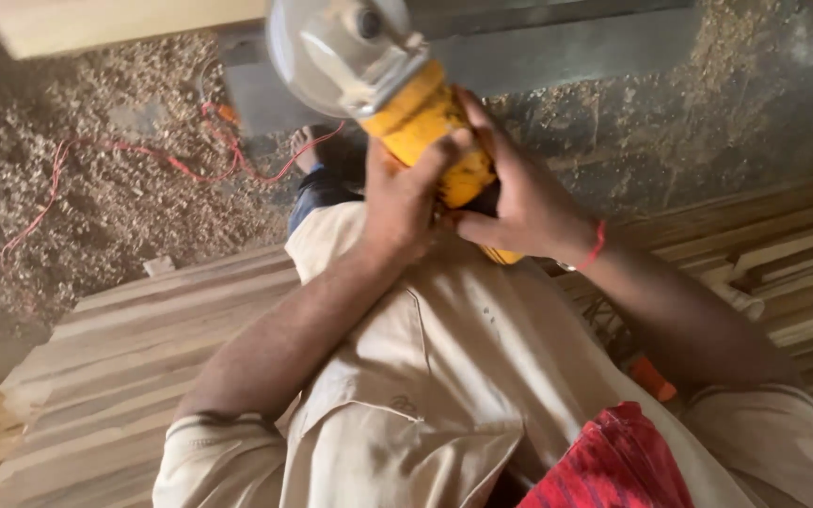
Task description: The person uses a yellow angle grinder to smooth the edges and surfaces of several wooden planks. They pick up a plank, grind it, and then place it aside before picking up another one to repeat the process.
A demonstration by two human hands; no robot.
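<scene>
Both hands are wrapped around a yellow-bodied angle grinder with a grey metal head and round guard (pixel 378 85), held up close in front of the camera. The grinder runs on a diagonal: the grey head and disc guard sit up around 11 o'clock in the frame, and the yellow body comes down toward 5 o'clock into the hands.

The left hand (pixel 406 193) grips the yellow body from the 8 o'clock side, thumb up against the casing. The right hand (pixel 510 188) comes in from the 4 o'clock side, fingers spread over the top of the body and pointing up toward the grey head. So the hands are together, nearly touching, both clamped on the same tool, with the body sandwiched between them. There's a thin red thread bracelet (pixel 597 246) on the right wrist.

Under the arms you see the person's beige button shirt (pixel 444 376), and a red patterned cloth (pixel 618 461) down at 5 o'clock. Stacked pale wooden planks (pixel 143 329) lie at 8 o'clock, and more planks at 3 o'clock. The ground around 10 o'clock is covered in sawdust and wood shavings (pixel 96 188), with a thin red wire (pixel 171 160) snaking across it.
</scene>
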